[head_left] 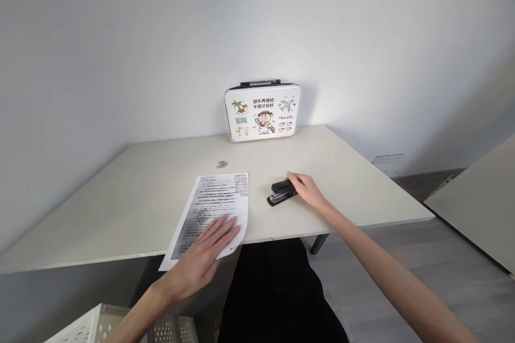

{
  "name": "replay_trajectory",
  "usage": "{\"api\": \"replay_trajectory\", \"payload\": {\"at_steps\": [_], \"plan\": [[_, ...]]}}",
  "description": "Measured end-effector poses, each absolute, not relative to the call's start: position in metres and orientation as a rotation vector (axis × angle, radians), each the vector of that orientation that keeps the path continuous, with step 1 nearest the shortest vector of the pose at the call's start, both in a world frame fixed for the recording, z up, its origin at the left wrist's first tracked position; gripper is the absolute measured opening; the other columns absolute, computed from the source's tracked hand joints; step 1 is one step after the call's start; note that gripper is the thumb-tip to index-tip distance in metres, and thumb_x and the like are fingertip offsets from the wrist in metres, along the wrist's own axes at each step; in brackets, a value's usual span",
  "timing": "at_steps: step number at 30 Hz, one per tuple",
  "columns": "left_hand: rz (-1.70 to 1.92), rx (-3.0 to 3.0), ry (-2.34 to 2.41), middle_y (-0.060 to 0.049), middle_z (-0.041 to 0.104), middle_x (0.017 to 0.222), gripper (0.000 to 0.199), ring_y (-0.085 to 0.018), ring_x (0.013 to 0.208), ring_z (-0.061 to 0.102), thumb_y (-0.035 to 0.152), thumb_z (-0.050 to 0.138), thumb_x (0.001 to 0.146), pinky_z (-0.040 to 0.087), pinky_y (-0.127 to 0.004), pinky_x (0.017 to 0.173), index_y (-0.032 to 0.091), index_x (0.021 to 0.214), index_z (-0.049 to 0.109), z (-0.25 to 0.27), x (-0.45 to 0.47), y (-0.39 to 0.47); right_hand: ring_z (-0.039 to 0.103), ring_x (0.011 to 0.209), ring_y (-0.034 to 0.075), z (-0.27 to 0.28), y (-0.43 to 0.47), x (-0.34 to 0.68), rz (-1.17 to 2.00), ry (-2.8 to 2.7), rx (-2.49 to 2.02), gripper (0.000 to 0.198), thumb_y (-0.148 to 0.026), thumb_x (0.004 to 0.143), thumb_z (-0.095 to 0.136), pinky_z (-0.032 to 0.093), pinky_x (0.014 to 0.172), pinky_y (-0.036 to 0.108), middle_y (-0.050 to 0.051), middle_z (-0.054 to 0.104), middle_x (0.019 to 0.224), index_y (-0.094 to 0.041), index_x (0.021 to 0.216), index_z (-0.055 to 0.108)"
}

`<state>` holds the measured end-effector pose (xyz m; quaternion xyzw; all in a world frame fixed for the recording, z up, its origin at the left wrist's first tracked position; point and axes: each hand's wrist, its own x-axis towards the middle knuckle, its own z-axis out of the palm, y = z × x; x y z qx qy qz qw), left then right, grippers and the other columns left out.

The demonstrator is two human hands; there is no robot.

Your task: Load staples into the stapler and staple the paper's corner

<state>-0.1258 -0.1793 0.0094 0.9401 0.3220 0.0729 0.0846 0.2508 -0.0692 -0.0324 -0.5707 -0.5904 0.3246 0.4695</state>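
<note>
Printed sheets of paper [217,193] lie on the near part of the table, with their lower edge reaching past the table's front edge. My left hand [205,257] rests on their lower right part, its fingers stretched out flat; the thumb is mostly hidden. To the right of the paper is a black stapler [281,192], its front end pointing left toward the sheets. My right hand [306,188] is closed around the rear of the stapler, which sits on the tabletop. Beyond the paper lie several small grey staple strips [222,164].
A white case [263,112] with cartoon prints and a black handle leans against the wall at the back of the pale table [161,171]. Below the table at the left stands a white perforated basket [86,327]. A pale panel [478,203] is at the far right.
</note>
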Motion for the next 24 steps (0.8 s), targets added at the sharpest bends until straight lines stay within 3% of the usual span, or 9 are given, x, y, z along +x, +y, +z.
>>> {"api": "replay_trajectory", "payload": {"at_steps": [5,11,18,22,24], "plan": [[0.357,2.681,0.982,0.006,0.014,0.177,0.083,-0.026,0.163,0.015,0.003,0.03,0.102,0.021,-0.054,0.132,0.039,0.17,0.001,0.008,-0.092,-0.203,0.056,0.08,0.023,-0.034,-0.082,0.247,0.735,-1.416,-1.431,0.055,-0.069,0.097,0.047,0.04,0.073,0.031,0.003,0.067,0.078,-0.021,0.074,0.063],[0.371,2.658,0.937,0.005,0.009,0.177,0.098,-0.025,0.163,0.01,-0.008,0.031,0.091,0.019,-0.055,0.132,0.038,0.17,-0.003,-0.001,-0.065,-0.211,0.058,0.081,0.024,-0.035,-0.083,0.247,0.715,-1.399,-1.452,0.059,-0.072,0.095,0.048,0.043,0.073,0.032,0.005,0.069,0.08,-0.02,0.076,0.067],[0.273,2.683,0.901,0.004,0.0,0.177,0.105,-0.03,0.162,-0.001,-0.008,0.035,0.085,0.02,-0.061,0.131,0.039,0.17,-0.003,-0.004,-0.052,-0.215,0.058,0.082,0.026,-0.035,-0.087,0.247,0.696,-1.405,-1.487,0.058,-0.073,0.095,0.046,0.044,0.073,0.033,0.006,0.068,0.08,-0.021,0.075,0.063],[0.284,2.677,0.844,0.002,0.003,0.177,0.093,-0.033,0.162,0.001,0.003,0.042,0.096,0.022,-0.063,0.13,0.04,0.17,0.0,-0.005,-0.042,-0.219,0.058,0.078,0.025,-0.029,-0.088,0.251,0.692,-1.475,-1.507,0.057,-0.072,0.096,0.045,0.044,0.072,0.034,0.005,0.067,0.076,-0.023,0.072,0.059],[0.277,2.656,0.835,0.0,0.006,0.177,0.083,-0.035,0.162,0.002,0.028,0.053,0.105,0.025,-0.064,0.129,0.04,0.171,0.004,-0.004,-0.038,-0.218,0.062,0.082,0.026,-0.021,-0.086,0.254,0.695,-1.532,-1.476,0.052,-0.069,0.096,0.048,0.046,0.075,0.035,0.005,0.071,0.082,-0.024,0.076,0.063]]}}
